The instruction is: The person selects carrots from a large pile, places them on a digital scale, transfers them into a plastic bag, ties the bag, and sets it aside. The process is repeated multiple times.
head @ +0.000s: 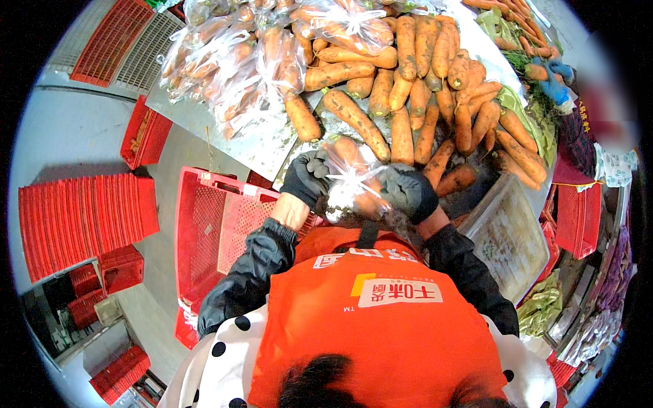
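My left hand (307, 179) and my right hand (409, 191), both in dark gloves, hold a clear plastic bag of carrots (352, 153) between them, close to my apron. The bag's plastic is gathered in a knot-like bunch at its middle. Just beyond lie loose carrots with dark soil on their skins (357, 122), heaped on the table. To the left of this heap, many filled carrot bags (229, 66) are piled up, and another bag (352, 25) rests on the loose carrots.
An empty red plastic crate (199, 239) stands beside my left arm. By my right arm leans a dirty pale plastic tub (510, 234). Stacked red crates (86, 219) are farther left. At the upper right, a co-worker's blue-gloved hand (553, 86) is near more carrots.
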The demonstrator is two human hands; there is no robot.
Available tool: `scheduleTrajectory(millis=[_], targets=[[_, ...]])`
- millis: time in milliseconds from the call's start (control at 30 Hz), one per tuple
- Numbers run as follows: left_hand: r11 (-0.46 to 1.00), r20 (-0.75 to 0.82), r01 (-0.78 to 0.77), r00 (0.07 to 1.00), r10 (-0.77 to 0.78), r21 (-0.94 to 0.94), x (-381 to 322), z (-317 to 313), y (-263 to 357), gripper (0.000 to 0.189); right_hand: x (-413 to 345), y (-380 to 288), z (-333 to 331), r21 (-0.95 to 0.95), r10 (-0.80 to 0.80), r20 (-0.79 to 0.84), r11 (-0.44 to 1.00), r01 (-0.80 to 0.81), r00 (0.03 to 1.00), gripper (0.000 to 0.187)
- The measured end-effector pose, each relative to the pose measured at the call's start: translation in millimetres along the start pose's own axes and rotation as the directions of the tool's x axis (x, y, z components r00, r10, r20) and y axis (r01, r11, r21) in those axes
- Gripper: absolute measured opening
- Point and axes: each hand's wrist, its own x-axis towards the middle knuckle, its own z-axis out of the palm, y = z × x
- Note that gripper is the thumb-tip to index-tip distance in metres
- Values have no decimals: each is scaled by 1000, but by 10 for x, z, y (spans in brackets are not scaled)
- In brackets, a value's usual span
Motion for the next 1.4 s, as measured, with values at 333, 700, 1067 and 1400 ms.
scheduleTrajectory(millis=[333, 700, 1067, 1400], targets=[[-258, 844, -881, 461, -274, 397, -449, 639, -49, 59, 306, -330, 26, 824, 119, 148, 535, -189, 982, 49], [925, 166, 287, 928, -333, 248, -49, 500, 309, 45, 121, -169, 117, 525, 287, 314, 741, -418, 905, 14], [-732, 768, -650, 570, -292, 204, -152, 869, -269, 40, 95, -687, -255, 535, 70, -310, 838, 113, 948, 7], [-731, 840, -449, 439, 319, 513, 208, 1911, 1330, 22, 293, -1356, -1308, 402, 365, -486, 900, -167, 794, 28]])
